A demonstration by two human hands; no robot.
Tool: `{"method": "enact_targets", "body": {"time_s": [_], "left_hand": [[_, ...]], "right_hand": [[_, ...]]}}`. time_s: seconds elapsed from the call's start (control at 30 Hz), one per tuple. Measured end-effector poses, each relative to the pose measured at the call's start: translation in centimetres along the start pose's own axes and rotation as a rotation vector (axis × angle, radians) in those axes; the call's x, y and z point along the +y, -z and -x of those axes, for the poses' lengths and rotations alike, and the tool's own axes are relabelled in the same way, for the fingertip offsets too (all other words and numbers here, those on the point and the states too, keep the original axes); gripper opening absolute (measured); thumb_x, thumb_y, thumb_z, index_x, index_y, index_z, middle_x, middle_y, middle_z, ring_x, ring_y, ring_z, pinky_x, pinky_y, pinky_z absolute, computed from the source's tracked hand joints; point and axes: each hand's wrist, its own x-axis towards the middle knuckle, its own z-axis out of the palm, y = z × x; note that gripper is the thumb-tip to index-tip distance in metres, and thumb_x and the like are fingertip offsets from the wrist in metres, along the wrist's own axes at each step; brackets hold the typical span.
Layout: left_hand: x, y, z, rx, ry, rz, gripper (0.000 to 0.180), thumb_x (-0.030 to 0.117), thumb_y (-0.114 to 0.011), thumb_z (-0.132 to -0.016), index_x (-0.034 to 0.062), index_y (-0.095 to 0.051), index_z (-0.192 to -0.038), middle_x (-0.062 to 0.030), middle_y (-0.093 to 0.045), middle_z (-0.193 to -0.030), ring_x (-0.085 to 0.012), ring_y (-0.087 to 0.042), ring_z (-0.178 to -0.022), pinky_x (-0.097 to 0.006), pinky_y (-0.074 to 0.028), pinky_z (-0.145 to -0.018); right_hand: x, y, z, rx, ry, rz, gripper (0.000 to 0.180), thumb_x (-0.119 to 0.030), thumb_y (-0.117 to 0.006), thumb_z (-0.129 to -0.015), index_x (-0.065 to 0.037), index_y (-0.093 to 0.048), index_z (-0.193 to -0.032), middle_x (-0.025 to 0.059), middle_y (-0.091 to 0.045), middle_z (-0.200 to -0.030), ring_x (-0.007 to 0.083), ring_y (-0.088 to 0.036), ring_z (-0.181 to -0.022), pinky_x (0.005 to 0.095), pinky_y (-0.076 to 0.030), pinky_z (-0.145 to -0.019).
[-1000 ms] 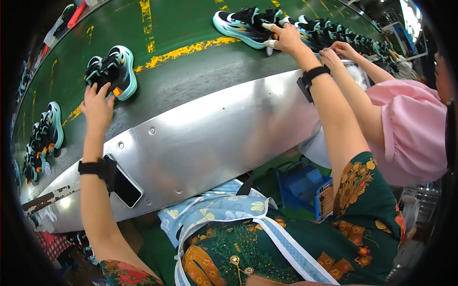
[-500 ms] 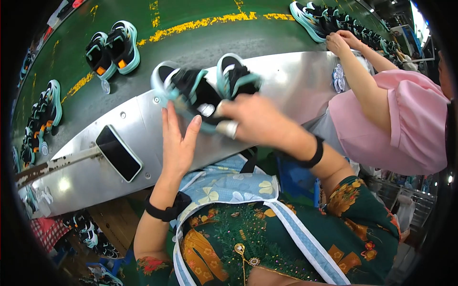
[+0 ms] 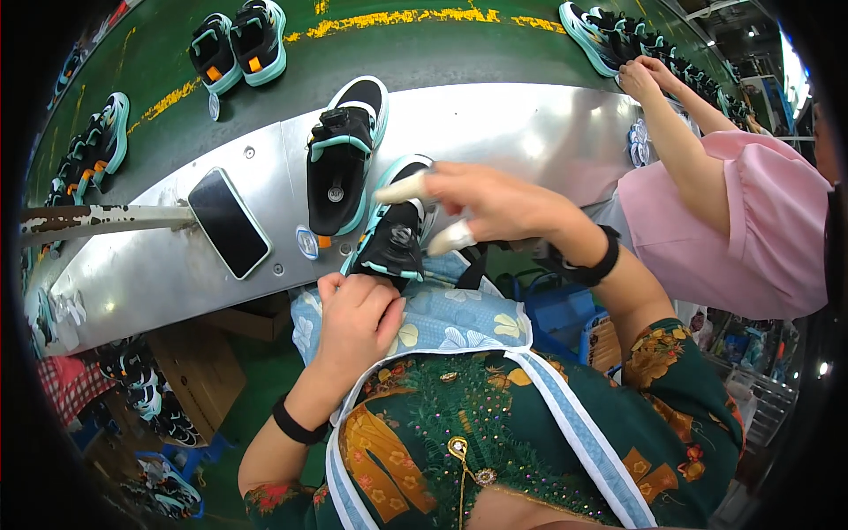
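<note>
Busy shop floor here: a long green surface (image 3: 424,53) with scuffed yellow lines runs across the top, and a shiny metal shelf (image 3: 495,124) curves along its near edge. Black shoes with pale teal soles all over the place.

OK, hands. The left hand (image 3: 358,318) is closed around the near end of the near shoe (image 3: 389,243), fingers curled in over it. That shoe sits at the front edge of the shelf, right in front of the person's blue flowered apron (image 3: 459,327), and it looks tilted.

The right hand (image 3: 499,208) is open, thumb and index finger spread well apart, with pale finger covers (image 3: 452,237) on both. It's a bit blurred. The index fingertip overlaps the shoe's upper part in this view, but I honestly can't tell if it's touching.

The other shoe (image 3: 340,168) lies just to the left, toe pointing away, with a round tag (image 3: 306,242) by its heel. Further left there's a phone (image 3: 230,223) lying on the shelf, beside the end of a chipped metal bar (image 3: 106,219).

Up on the green there's another pair (image 3: 258,44), and a row of shoes runs off to the right, where a co-worker's hands (image 3: 640,79) are close together by the nearest one.
</note>
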Motion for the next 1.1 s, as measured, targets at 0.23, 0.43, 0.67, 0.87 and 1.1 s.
{"method": "enact_targets", "body": {"time_s": [0.23, 0.43, 0.67, 0.87, 1.1], "left_hand": [[-1.8, -1.7, -1.2, 0.043, -0.073, 0.061, 0.015, 0.004, -0.072, -0.069, 0.0089, -0.058, -0.073, -0.0037, -0.060, -0.073, -0.0234, -0.055, -0.073, -0.039, -0.033, -0.076], [-3.0, -1.1, -3.3, 0.075, -0.070, 0.133, 0.006, 0.005, -0.066, -0.076, 0.0036, -0.061, -0.075, -0.0054, -0.059, -0.071, -0.0235, -0.056, -0.065, -0.035, -0.040, -0.069], [-0.4, 2.2, -4.6, -0.365, 0.876, 0.797, 0.029, 0.022, -0.054, -0.096, -0.0034, -0.065, -0.106, -0.0060, -0.066, -0.085, -0.0137, -0.066, -0.073, -0.029, -0.047, -0.060], [-1.0, -1.4, -3.1, -0.230, 0.984, 1.091, 0.027, 0.014, -0.053, -0.097, -0.0082, -0.063, -0.108, -0.0089, -0.068, -0.098, -0.0169, -0.070, -0.079, -0.023, -0.049, -0.067], [-0.5, -3.4, -3.9, -0.130, 0.994, 1.135, 0.022, 0.008, -0.052, -0.097, -0.0076, -0.063, -0.108, -0.0092, -0.068, -0.100, -0.0179, -0.071, -0.084, -0.024, -0.052, -0.072]], "right_hand": [[0.7, -3.7, -3.8, 0.032, 0.202, 0.175, 0.066, -0.003, -0.071, -0.072, -0.021, -0.054, -0.133, 0.0127, -0.050, -0.089, 0.0320, -0.056, -0.079, 0.0384, -0.046, -0.070], [0.2, -2.2, -1.8, -0.014, 0.036, 0.381, 0.052, -0.005, -0.066, -0.072, -0.019, -0.057, -0.121, 0.0143, -0.056, -0.093, 0.0371, -0.062, -0.084, 0.0446, -0.050, -0.072], [0.6, -1.7, -1.9, -0.121, 0.119, 0.588, 0.057, 0.004, -0.062, -0.068, -0.016, -0.055, -0.122, 0.0128, -0.052, -0.089, 0.0347, -0.061, -0.078, 0.0450, -0.049, -0.064], [2.2, -1.1, -0.6, -0.039, 0.097, 0.006, 0.033, -0.007, -0.068, -0.079, -0.013, -0.065, -0.111, 0.0136, -0.056, -0.091, 0.0321, -0.062, -0.077, 0.0417, -0.050, -0.067], [4.0, -3.2, 0.5, 0.331, 0.070, 0.377, 0.034, -0.023, -0.073, -0.080, -0.008, -0.066, -0.109, 0.0120, -0.061, -0.080, 0.0303, -0.062, -0.074, 0.0383, -0.049, -0.065]]}}
